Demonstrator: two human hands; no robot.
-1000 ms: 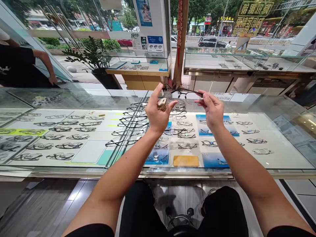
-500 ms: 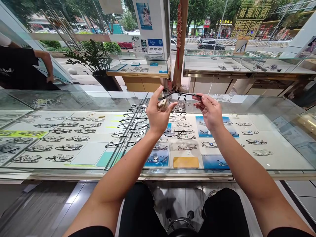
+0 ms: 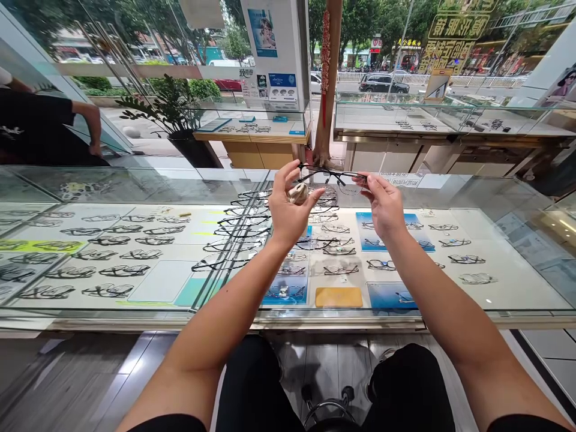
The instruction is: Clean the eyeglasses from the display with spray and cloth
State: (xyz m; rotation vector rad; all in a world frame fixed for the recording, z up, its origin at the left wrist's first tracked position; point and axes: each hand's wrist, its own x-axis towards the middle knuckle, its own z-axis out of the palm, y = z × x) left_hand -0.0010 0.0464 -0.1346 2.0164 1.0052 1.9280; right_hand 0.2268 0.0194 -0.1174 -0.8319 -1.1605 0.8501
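A pair of black-rimmed eyeglasses (image 3: 327, 173) is held up above the glass counter, stretched between my two hands. My left hand (image 3: 287, 219) grips its left end with the fingertips, and a crumpled beige cloth (image 3: 297, 193) is tucked in the same palm. The thumb of that hand points right, apart from the frame. At the other end, my right hand (image 3: 387, 207) pinches the rim or hinge between thumb and fingers. Below and left of the hands, several dark eyeglasses (image 3: 243, 221) lie in a column on the counter top.
Inside the glass showcase (image 3: 508, 288) lie rows of eyeglasses, blue display cards (image 3: 420, 223) and a yellow cloth (image 3: 338, 297). A person in black (image 3: 40, 123) is at the far left. Beyond are a potted plant (image 3: 180, 129) and another display counter (image 3: 405, 137).
The eyeglasses have turned slightly, so the lenses and folded temples show differently. My left fingers have curled more around the left end. The person at the left has shifted slightly right.
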